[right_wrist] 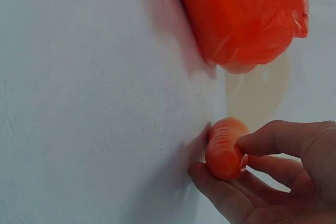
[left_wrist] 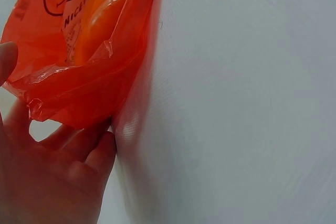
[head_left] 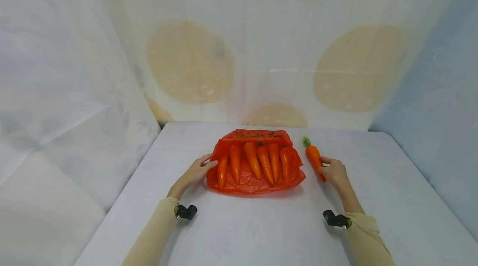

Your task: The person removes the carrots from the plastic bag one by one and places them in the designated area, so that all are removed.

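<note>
Pale sleeves (head_left: 151, 235) reach in nearest us, each with a black wrist device (head_left: 186, 212) strapped at its cuff. On the left, the left hand (head_left: 196, 172) grips the near-side edge of a red plastic bag (head_left: 257, 188), thumb hooked over the rim and fingers against the outside; we judge that this steadies the thin film and stops the mouth from sagging shut. Inside, we count six bagged carrots (head_left: 253, 161) lying side by side, narrow tips towards us, their weight probably helping to keep the bag flat on the bench (head_left: 257, 233). Next comes the bag's crumpled right side, which stands between them and the loose carrot (head_left: 313, 156). We see that one just beside the bag, slanted, its green top (head_left: 306, 141) pointing away. Farther right, the right hand (head_left: 335, 172) pinches it near the narrow tip between thumb and fingers, likely because that end lies closest to the hand; whether it touches the bench, we cannot tell. Behind everything hangs a pale cloth (head_left: 276, 71) with tan rounds.
</note>
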Demonstrator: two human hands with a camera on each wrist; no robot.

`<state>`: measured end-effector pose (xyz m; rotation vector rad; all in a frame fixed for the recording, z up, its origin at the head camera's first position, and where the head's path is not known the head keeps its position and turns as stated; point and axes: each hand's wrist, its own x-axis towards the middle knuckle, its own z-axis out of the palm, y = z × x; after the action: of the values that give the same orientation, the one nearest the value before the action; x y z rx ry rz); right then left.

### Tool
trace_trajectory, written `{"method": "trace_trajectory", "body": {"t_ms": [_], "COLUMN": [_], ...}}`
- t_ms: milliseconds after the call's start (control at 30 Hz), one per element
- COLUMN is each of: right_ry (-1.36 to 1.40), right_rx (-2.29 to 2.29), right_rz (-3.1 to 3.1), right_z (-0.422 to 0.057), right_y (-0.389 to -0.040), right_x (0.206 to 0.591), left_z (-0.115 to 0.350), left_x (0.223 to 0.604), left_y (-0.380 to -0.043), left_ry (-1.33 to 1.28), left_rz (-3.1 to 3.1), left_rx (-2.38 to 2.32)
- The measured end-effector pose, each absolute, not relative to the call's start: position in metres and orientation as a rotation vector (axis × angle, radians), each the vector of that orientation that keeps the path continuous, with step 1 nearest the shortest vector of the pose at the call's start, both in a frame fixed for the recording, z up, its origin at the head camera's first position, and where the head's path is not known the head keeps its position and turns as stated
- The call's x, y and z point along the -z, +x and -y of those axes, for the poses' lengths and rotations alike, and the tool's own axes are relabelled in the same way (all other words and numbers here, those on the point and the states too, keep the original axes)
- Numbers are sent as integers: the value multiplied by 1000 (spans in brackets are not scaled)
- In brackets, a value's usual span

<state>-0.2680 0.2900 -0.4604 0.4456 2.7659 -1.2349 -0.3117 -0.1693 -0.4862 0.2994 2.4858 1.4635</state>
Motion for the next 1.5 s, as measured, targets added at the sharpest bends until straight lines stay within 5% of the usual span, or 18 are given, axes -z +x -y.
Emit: {"method": "trace_trajectory", "body": {"t_ms": [1500], "right_ry": [456], "right_rx": [1083], "right_rz": [-2889], "right_z": [-272], "right_y": [-264], "right_x": [461], "left_z": [169], "left_x": [484], "left_y": [-310], "left_ry": [319], "left_rz": [-2474], "left_rx": [-1489]}}
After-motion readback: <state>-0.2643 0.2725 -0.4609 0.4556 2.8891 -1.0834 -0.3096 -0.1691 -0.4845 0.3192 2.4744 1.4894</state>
